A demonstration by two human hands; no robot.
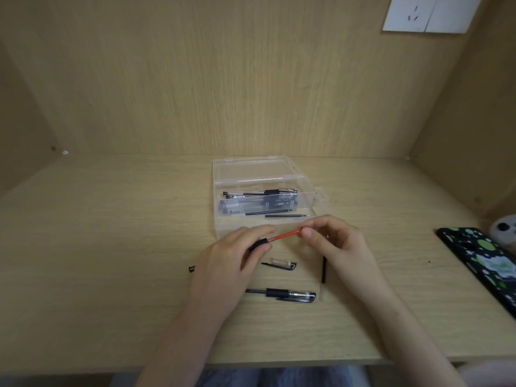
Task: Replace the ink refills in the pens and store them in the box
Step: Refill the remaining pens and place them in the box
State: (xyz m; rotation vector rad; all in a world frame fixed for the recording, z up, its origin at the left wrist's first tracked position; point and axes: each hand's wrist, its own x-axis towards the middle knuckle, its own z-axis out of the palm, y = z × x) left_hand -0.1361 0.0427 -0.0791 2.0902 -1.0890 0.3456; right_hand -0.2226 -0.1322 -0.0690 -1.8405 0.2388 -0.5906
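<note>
My left hand (234,255) grips a pen barrel by its black grip (258,244). A red refill (284,236) sticks out of that barrel to the right. My right hand (332,241) pinches the refill's far end. Behind both hands stands an open clear plastic box (312,198) holding pens and two loose black refills (287,215). On the desk below my hands lie a clear pen cap (282,264), a black refill (324,270), a capped black pen (287,294) and a small black end plug (191,268).
The wooden desk (111,247) sits inside a wooden alcove. A phone in a dark green-spotted case (483,258) lies at the right edge beside a small white plush toy (502,229). A wall socket (427,13) is at the top right.
</note>
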